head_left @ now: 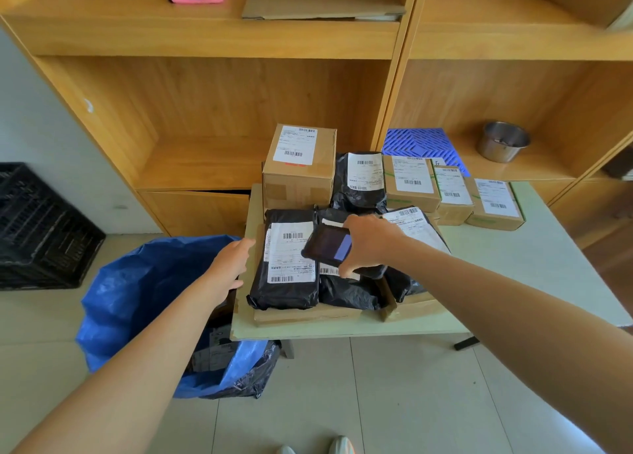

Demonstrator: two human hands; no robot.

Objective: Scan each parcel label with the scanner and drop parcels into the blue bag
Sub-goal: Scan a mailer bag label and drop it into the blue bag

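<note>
Right hand gripping scanner above black parcel; left hand loose, empty, at bench edge, over gaping blue bag.

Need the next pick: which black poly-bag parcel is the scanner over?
The front-left black parcel, beside the left hand; the scanner in the right hand overlaps its label.

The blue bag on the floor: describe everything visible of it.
The blue bag is a large sack of what looks like woven plastic, standing open on the tiled floor against the table's left front corner. Its mouth gapes upward and its crumpled walls hold their shape. Inside, at least one dark parcel with a pale label shows. A black plastic wrap bunches at its lower right. The left hand hovers above its rim, touching nothing of it.
</note>
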